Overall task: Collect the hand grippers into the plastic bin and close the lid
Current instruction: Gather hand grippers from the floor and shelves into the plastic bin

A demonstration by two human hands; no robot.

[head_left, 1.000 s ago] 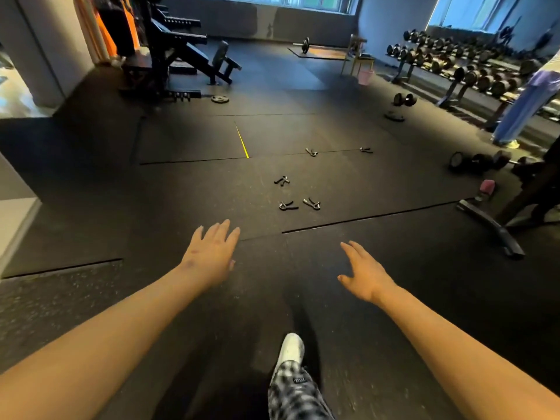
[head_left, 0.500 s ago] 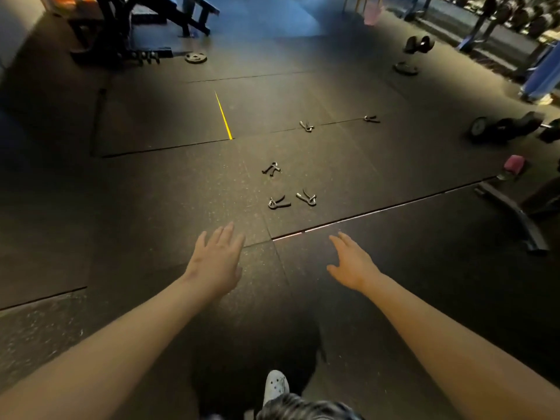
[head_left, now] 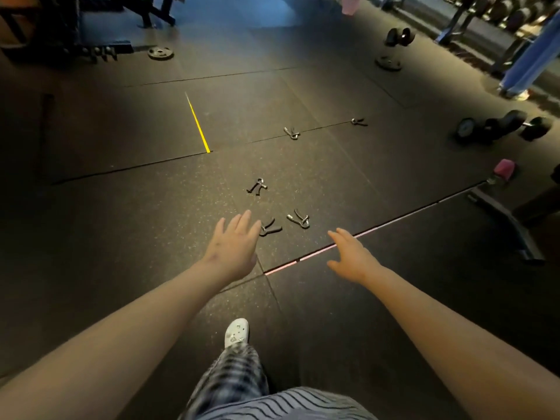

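A: Where are the hands?

B: Both reach out over the dark floor (head_left: pixel 121 237), nearer than the yellow line (head_left: pixel 198 122) and to its right. The left hand (head_left: pixel 231 247) is palm down, fingers straight and close together. The right hand (head_left: pixel 351 256) has straight fingers and a spread thumb. Neither holds anything.

A: The closest gripper?

B: The nearest hand gripper (head_left: pixel 270 228) lies flat just past the left fingertips, which cover its coil end. Its two dark handles splay rightward and away. I cannot tell whether the fingers touch it.

A: The next?

B: The second hand gripper (head_left: pixel 298 219) lies just right of it, a little beyond both hands. Its metal coil is at the right and its handles point back toward the yellow line.

A: Further on?

B: The third hand gripper (head_left: pixel 257 186) sits closer to the line's near end, coil away, handles toward the person. The fourth hand gripper (head_left: pixel 291 132) and fifth hand gripper (head_left: pixel 359 121) lie right of the line, level with its length and well apart from both hands. The fifth's handles point right.
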